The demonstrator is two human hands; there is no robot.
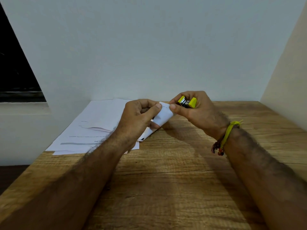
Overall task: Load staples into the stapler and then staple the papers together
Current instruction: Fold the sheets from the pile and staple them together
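Observation:
A small yellow stapler (187, 102) with a shiny metal middle sits in my right hand (196, 112), held above the wooden table (166, 180). My left hand (139, 117) pinches a lifted, curled corner of white paper (163, 116), thumb on top. The right thumb presses the same corner from the other side, right beside the stapler's front. A thin mark like a staple shows near the paper's upper edge. The other sheets (93, 130) lie flat on the table behind my left forearm.
A pale wall rises just behind the table, and another wall closes in at the right. A dark window opening (15, 72) is at the far left. A yellow thread bracelet (227, 135) circles my right wrist.

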